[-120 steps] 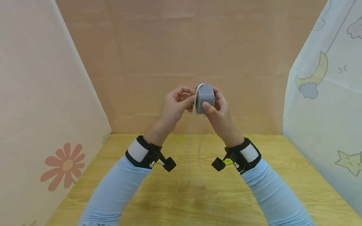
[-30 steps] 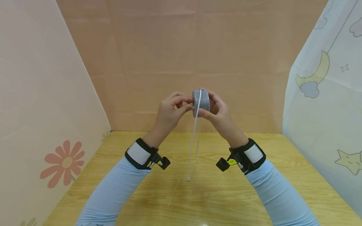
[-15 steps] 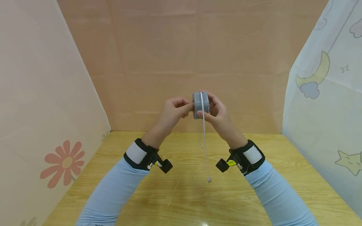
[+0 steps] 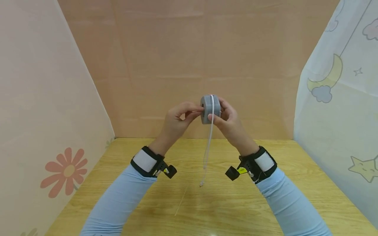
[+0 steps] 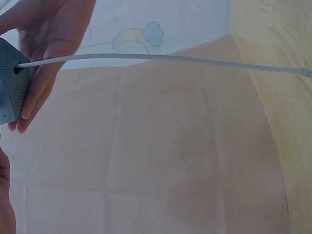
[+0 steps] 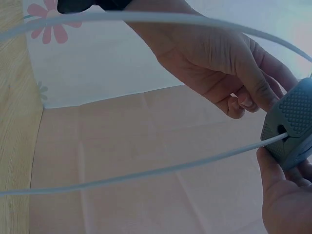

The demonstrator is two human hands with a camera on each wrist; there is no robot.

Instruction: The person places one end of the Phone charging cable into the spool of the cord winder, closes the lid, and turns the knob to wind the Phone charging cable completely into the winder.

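I hold a small grey block [image 4: 210, 108] with a textured face up in front of me, above the wooden table [image 4: 265, 209]. My right hand [image 4: 226, 118] grips the block from the right, thumb on its front. My left hand [image 4: 180, 118] pinches the block's left side. A thin white cable tie [image 4: 208, 144] runs over the block's top and hangs down its front, its tip [image 4: 201, 185] dangling free. In the right wrist view the tie passes through a slot in the block [image 6: 291, 124]. In the left wrist view the tie [image 5: 161, 58] leaves a hole in the block [image 5: 12, 83].
Pink backdrop panels stand at the back and left, one with a flower print [image 4: 65, 171]. A white cloth with moon and star prints [image 4: 333, 85] hangs on the right. A thin pale stick [image 4: 181, 201] lies on the table under the hands.
The dangling end of the tie has swung from right back to left. Over four seconds, its two hanging strands became one, running over the block's middle. Both hands stay put.
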